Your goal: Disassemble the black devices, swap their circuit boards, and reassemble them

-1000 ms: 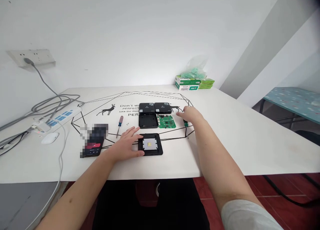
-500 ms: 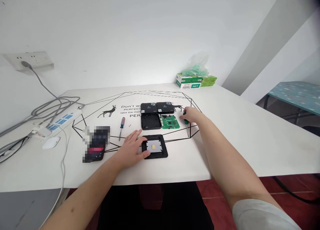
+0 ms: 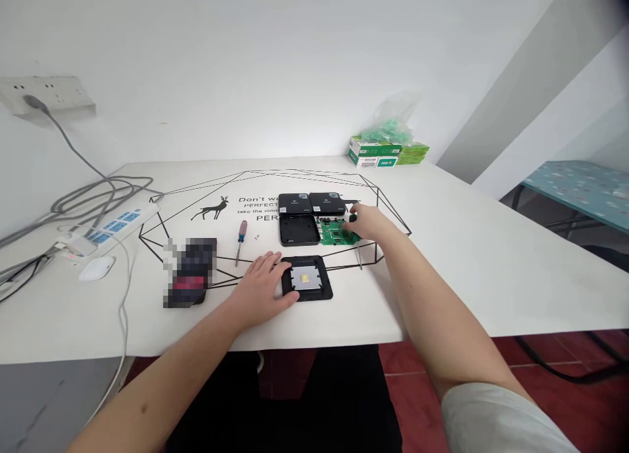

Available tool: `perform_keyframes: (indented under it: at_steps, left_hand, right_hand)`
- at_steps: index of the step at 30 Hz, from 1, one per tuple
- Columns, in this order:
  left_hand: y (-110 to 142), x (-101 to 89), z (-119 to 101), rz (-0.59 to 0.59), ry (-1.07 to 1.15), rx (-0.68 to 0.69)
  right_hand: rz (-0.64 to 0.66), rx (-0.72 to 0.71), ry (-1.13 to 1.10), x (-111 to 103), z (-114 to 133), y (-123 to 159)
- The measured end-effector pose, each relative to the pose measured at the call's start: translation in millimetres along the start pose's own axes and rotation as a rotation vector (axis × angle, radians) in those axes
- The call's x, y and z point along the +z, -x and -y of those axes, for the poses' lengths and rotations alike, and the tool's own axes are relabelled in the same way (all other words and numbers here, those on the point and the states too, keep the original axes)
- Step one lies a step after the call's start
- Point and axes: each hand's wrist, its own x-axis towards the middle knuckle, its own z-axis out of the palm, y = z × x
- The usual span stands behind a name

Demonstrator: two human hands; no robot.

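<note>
My left hand (image 3: 260, 289) spans the left edge of a black plastic cover (image 3: 322, 292), holding it flat on the table with thumb and index finger. A silver metal plate (image 3: 305, 279) with a small yellow pad sits inside this cover. My right hand (image 3: 367, 223) is closed around the dark green handle of a screwdriver (image 3: 360, 255), whose thin shaft points down toward the table. Beside its fingertips lies a green circuit board (image 3: 334, 233), partly covered by the hand. An open black case shell (image 3: 299, 231) is left of the board.
Two closed black boxes (image 3: 295, 204) lie behind the shell. A second screwdriver (image 3: 240, 240) and tiny screws (image 3: 257, 237) rest left of it. A pixelated dark device (image 3: 191, 276), a power strip (image 3: 118, 227) and cables occupy the left. Green boxes (image 3: 376, 153) stand at the back.
My right hand has moved left with the screwdriver, up to the circuit board's right edge. My left hand stays on the black cover. The view has shifted slightly.
</note>
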Motion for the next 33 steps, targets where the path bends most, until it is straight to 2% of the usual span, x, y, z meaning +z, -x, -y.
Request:
perform_keyframes:
  at_steps: [3,6,9,14,17,22,24,26,29,33]
  left_hand:
    - [-2,1.9,4,-0.052,0.02,0.014]
    - [-5,-0.1,5,-0.065,0.035,0.025]
    - [-8,-7.1,3,-0.029,0.04,0.024]
    - [-16,-22.6,1,0.061,-0.04,0.089]
    - [-22,-27.7,-1,0.085,-0.081,0.122]
    - [-25,-21.5,0,-0.023,-0.091,0.176]
    - [-22,-14.9,1,-0.064,-0.087,0.188]
    - [-20,-8.0,3,-0.099,-0.078,0.185]
    - [-17,-1.0,6,-0.121,-0.053,0.171]
    - [-19,0.4,10,-0.086,0.042,0.176]
  right_hand:
    - [-0.072,-0.056,-0.062,-1,7,6]
    - [-0.187,-0.235,-0.274,2,16,14]
    - [-0.282,-0.418,-0.54,4,30,23]
    - [-0.366,-0.582,-0.88,-4,71,38]
    - [-0.361,-0.727,-0.933,-12,99,48]
    - [-0.337,-0.956,-0.843,-6,123,63]
    - [-0.376,-0.949,-0.893,7,123,67]
    - [-0.449,-0.888,-0.997,22,121,69]
    - [-0.486,-0.807,-1.028,42,116,72]
    - [-0.521,-0.8,-0.992,48,116,80]
